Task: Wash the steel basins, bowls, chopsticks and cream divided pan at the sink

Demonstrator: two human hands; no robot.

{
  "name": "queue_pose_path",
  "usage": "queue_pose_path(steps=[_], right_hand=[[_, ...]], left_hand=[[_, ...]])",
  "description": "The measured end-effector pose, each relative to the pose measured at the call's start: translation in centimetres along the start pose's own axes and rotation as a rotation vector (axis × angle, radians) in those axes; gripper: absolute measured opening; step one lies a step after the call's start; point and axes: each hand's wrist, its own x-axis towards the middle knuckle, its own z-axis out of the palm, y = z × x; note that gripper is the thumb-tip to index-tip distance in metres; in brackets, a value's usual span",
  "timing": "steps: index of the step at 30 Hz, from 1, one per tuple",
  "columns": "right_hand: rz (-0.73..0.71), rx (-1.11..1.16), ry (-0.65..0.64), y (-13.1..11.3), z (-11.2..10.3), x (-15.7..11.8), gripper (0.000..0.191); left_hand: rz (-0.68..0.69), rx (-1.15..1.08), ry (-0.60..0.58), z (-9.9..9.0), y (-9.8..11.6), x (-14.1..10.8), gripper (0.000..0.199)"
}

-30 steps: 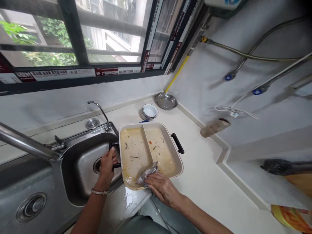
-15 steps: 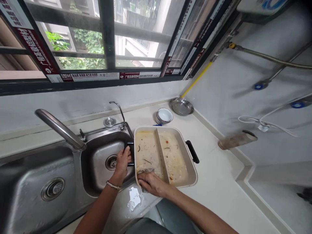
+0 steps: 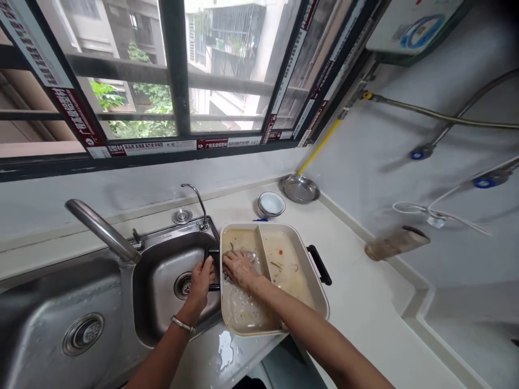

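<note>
Both hands at a cream divided plastic pan point(image 3: 314, 292)
Left hand point(image 3: 199, 286) closes its fingers around a black handle point(image 3: 214, 287); right hand point(image 3: 240, 268) presses a crumpled silver scourer point(image 3: 250, 257) inside.

My left hand point(image 3: 200, 287) grips the black handle point(image 3: 212, 253) of a white two-compartment hot pot point(image 3: 239, 225), and that handle reaches over the stainless steel sink point(image 3: 156, 294). My right hand point(image 3: 239, 269) presses a crumpled silver mesh scrubber point(image 3: 250, 258) into the pot's left compartment, where cloudy, greasy water holds dark bits. A metal bangle point(image 3: 182, 324) circles my left wrist. Past the pot, a white bowl point(image 3: 271, 204) and a steel dish point(image 3: 300, 188) sit on the cream countertop point(image 3: 357, 270).
</note>
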Motion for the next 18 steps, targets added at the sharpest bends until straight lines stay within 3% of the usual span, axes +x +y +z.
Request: queue_pose_path(steps=[6, 12, 16, 18], right_hand=[[-0.099, -0.077, 0.072, 4.0, -0.6, 2.6, 0.038], [-0.453, -0.145, 0.091, 9.0, -0.4, 4.4, 0.041], [-0.737, 0.045, 0.000, 10.5, -1.0, 7.5, 0.030], [-0.759, 0.219, -0.042, 11.1, -1.5, 8.9, 0.028]], left_hand=[[-0.012, 0.056, 0.029, -0.1, 0.1, 0.0, 0.061], [-0.011, 0.108, 0.023, -0.2, 0.4, -0.4, 0.061], [-0.003, 0.153, 0.033, -0.4, 0.3, -0.2, 0.064], [-0.018, 0.183, 0.053, -0.4, 0.2, 0.1, 0.066]])
